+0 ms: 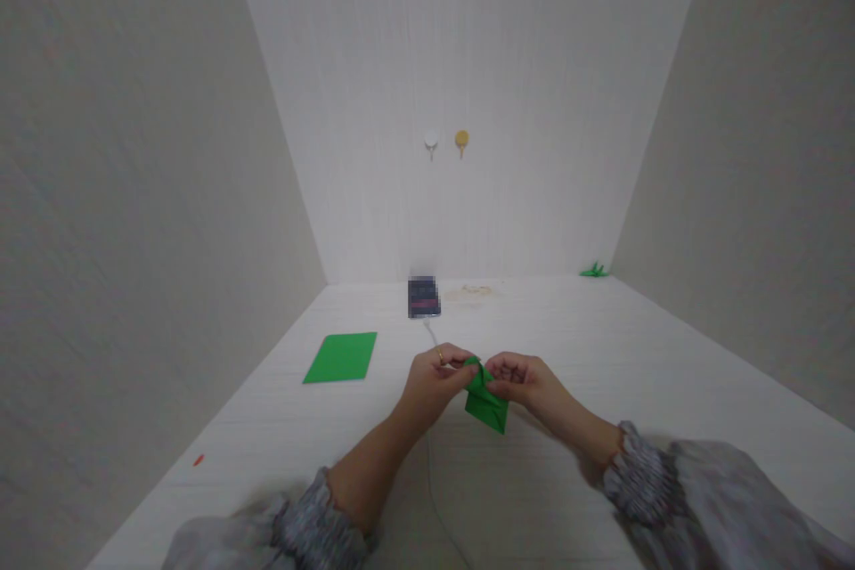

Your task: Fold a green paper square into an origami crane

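A partly folded piece of green origami paper (487,410) is held up above the white table between both hands. My left hand (437,378) pinches its upper left part between thumb and fingers; a ring shows on one finger. At the upper right edge, my right hand (525,381) grips the paper with the thumb in front and the other fingers curled behind. Creases and overlapping flaps show on the paper, and its lower corner points down and to the right. The fingertips behind it are partly hidden.
A flat stack or sheet of green paper (340,357) lies to the left. Toward the back wall is a phone (423,297) with a white cable (431,481) running under my arms. A folded green paper figure (594,271) sits far right; a small red piece (199,460) lies left.
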`<state>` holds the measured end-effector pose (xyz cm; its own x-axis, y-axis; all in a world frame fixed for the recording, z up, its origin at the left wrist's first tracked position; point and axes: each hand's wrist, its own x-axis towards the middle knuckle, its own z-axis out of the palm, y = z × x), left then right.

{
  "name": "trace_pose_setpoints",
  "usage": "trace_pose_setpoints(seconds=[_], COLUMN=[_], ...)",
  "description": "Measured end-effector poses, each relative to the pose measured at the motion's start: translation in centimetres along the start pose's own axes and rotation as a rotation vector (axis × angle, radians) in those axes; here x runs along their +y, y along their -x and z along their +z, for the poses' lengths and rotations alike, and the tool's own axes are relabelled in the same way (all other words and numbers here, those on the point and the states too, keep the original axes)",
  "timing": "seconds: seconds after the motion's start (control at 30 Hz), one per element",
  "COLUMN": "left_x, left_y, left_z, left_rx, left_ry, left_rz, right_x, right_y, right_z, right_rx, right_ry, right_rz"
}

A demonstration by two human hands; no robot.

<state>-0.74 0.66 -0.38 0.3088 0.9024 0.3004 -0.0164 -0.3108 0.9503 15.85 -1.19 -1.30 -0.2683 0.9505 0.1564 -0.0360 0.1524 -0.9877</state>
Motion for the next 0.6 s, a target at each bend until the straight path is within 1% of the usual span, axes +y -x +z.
trace_pose_setpoints(seconds=[0.13, 0.37, 0.53, 0.6], left_x=[0.16, 0.10, 0.16, 0.37], left_y=[0.04, 0.12, 0.10, 0.09], left_z=[0.23, 0.26, 0.10, 0.03], left_rx=[0.008, 0.026, 0.107, 0.105], left_ry=[-0.028, -0.140, -0.266, -0.267], left_rz=[-0.012, 0.041, 0.105, 0.150], right_x=[-0.06, -0.06, -0.11, -0.09], right_y=[0.13, 0.20, 0.17, 0.20], right_z=[-0.01, 0.17, 0.32, 0.35], right_rx=[-0.032, -0.044, -0.046, -0.054], right_ry=[-0.021, -0.058, -0.064, -0.087], right_rz=[0.030, 0.048, 0.063, 0.079])
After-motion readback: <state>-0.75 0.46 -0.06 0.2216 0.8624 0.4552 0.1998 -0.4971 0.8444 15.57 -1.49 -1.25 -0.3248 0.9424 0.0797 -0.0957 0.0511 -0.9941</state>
